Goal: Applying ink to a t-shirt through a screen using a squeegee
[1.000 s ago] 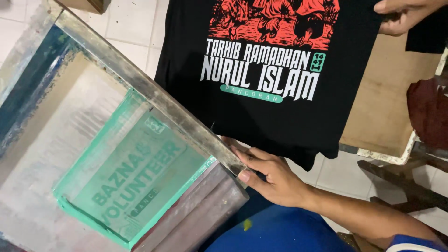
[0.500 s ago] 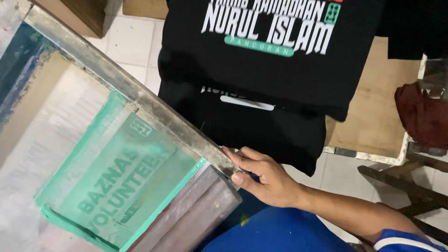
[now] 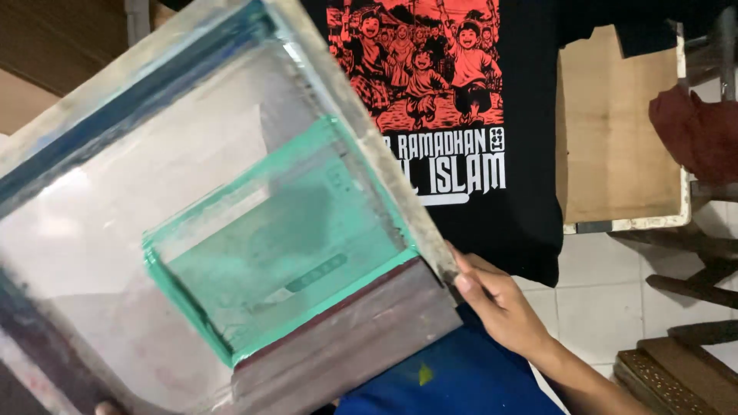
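Right hand (image 3: 500,303) curled, gripping

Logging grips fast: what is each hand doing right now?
Right hand: gripping the corner of the screen printing frame.
Left hand: barely visible at frame's bottom edge; grip unclear.

Even, soft indoor light; pale glare washes the mesh of the screen frame (image 3: 192,230), which looks slightly motion-blurred, while the black shirt (image 3: 492,154) print stays sharp.

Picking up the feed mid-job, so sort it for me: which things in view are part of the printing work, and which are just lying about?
In the work:
- screen frame, held at its corner by the right hand
- green stencil patch on its mesh
- black printed shirt
- wooden board under the shirt

Lying about:
- dark red cloth
- wooden furniture at lower right
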